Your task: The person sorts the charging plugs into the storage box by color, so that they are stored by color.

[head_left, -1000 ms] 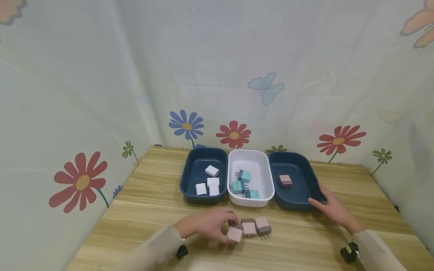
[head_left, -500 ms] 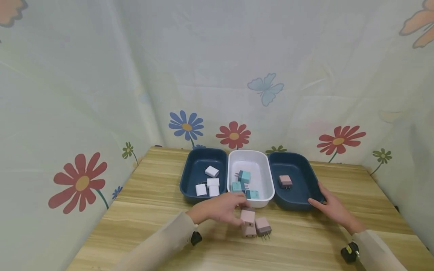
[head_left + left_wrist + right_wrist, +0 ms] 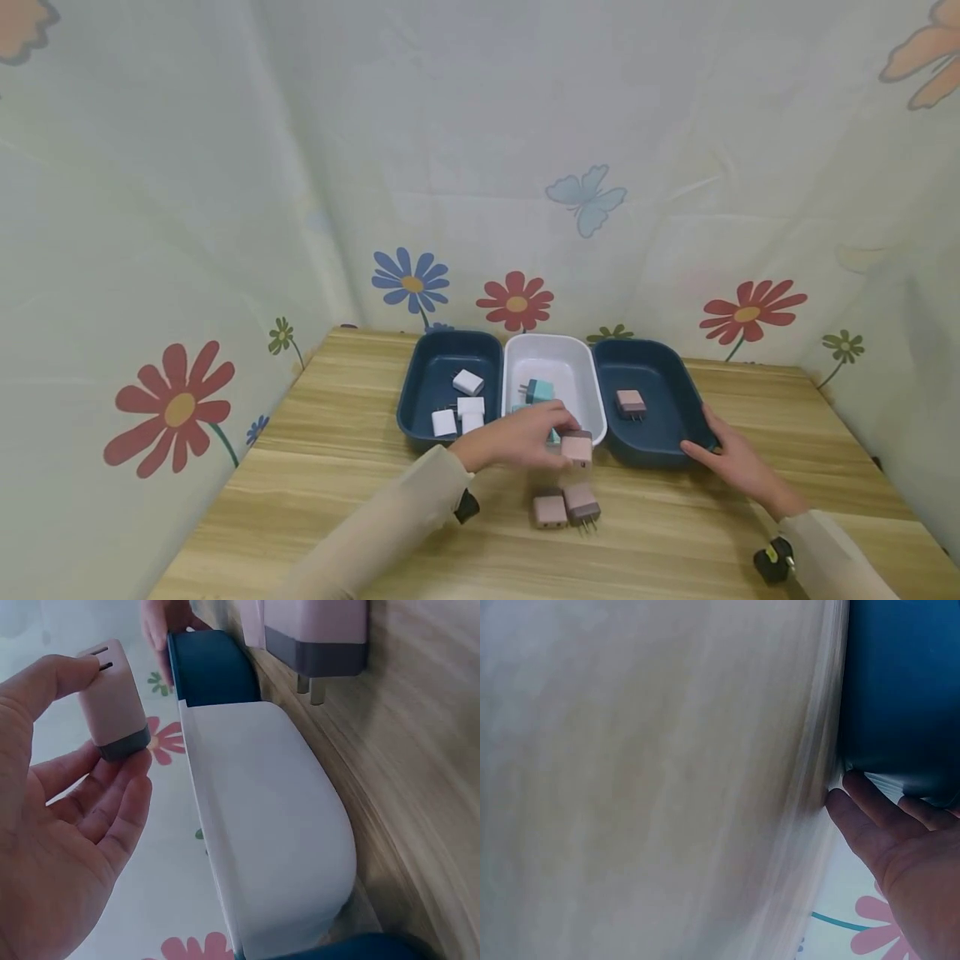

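Observation:
My left hand (image 3: 521, 437) pinches a pink-and-grey charger plug (image 3: 577, 450) over the front rim of the white bin. In the left wrist view, the thumb presses the slotted end of this charger plug (image 3: 116, 705), while fingertips support its grey end. Two more pink charger plugs, a left one (image 3: 551, 510) and a right one (image 3: 581, 504), lie side by side on the table below. At the right, my right hand (image 3: 738, 458) touches the front corner of the right blue bin (image 3: 648, 446) with nearly straight fingers. Inside that bin lies one pink charger plug (image 3: 630, 402).
The white bin (image 3: 555, 346) holds teal charger plugs (image 3: 540, 391), partly hidden by my left hand. Left of it, another blue bin (image 3: 450, 342) contains several white charger plugs (image 3: 468, 382). All three bins stand in a row on the wooden table (image 3: 330, 450), before a flowered curtain (image 3: 450, 167).
My left hand has lifted the leftmost pink charger plug off the table and carried it right and away from me, over the other two. My right hand stays at the bin.

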Demonstrator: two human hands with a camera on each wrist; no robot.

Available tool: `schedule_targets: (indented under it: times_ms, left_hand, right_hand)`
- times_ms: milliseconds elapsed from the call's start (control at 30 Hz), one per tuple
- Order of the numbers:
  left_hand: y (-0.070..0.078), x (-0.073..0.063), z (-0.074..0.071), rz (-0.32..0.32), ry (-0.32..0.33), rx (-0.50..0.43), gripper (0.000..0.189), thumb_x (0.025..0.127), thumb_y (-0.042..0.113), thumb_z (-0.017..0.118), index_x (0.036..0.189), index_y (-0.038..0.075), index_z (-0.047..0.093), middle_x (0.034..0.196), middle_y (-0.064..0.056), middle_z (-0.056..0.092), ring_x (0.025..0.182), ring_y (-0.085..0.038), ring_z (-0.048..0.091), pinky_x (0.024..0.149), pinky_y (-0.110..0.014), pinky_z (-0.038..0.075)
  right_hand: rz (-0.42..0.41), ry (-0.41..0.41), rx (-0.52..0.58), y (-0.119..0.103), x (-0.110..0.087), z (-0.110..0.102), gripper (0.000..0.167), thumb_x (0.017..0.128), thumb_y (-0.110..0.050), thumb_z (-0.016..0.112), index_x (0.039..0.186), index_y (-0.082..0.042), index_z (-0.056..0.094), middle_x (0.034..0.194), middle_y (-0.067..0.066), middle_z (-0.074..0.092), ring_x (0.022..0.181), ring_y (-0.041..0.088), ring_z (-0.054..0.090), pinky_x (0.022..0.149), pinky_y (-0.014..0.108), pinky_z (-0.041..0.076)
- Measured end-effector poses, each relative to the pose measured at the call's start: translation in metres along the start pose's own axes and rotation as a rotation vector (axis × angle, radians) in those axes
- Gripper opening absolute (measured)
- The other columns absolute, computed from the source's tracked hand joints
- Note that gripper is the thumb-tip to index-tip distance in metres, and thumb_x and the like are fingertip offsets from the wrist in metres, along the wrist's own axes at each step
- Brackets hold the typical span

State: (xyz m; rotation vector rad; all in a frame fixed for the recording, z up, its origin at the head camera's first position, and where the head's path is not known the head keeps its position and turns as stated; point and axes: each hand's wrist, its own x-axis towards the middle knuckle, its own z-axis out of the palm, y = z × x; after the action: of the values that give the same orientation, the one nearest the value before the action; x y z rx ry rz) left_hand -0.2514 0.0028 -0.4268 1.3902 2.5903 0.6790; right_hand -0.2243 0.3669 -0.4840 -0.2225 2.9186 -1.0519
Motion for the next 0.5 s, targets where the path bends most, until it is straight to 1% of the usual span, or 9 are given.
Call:
schedule_targets:
  times_ms: [100,233,333,500]
  left_hand:
    - [0.000,0.009,0.000,-0.006,-0.001,0.000,0.046,0.082,0.037,0.071,0.121,0.016,0.059,0.110,0.009,0.052,0.098,-0.007,0.053,0.085,-0.016,0.043]
    - [0.001,0.023,0.002,-0.007,0.004,0.031,0.047,0.084,0.038,0.069,0.123,0.015,0.057,0.112,0.008,0.052,0.099,-0.009,0.054,0.085,-0.015,0.042]
    - [0.002,0.033,0.006,-0.020,0.012,0.057,0.047,0.085,0.039,0.068,0.124,0.015,0.058,0.112,0.008,0.052,0.099,-0.010,0.054,0.085,-0.014,0.042]
    - [0.009,0.049,0.012,-0.046,0.029,0.113,0.049,0.085,0.042,0.067,0.125,0.015,0.058,0.114,0.006,0.052,0.098,-0.005,0.052,0.085,-0.014,0.042]
  right_hand:
    - [0.007,0.000,-0.002,-0.001,0.000,0.000,0.094,0.091,-0.042,0.060,0.148,0.004,0.000,0.149,0.035,0.008,0.132,0.055,0.014,0.099,0.070,0.018]
    - [-0.001,0.007,-0.007,0.000,0.000,0.000,0.094,0.092,-0.041,0.060,0.148,0.006,0.001,0.149,0.036,0.008,0.132,0.055,0.014,0.099,0.069,0.018]
    - [-0.008,0.010,-0.002,0.000,0.000,0.000,0.093,0.092,-0.040,0.060,0.148,0.006,0.001,0.148,0.036,0.008,0.132,0.055,0.013,0.099,0.069,0.018]
    - [0.009,0.004,-0.007,0.000,0.000,0.001,0.095,0.091,-0.042,0.060,0.148,0.005,0.001,0.149,0.035,0.008,0.132,0.055,0.013,0.099,0.069,0.018]
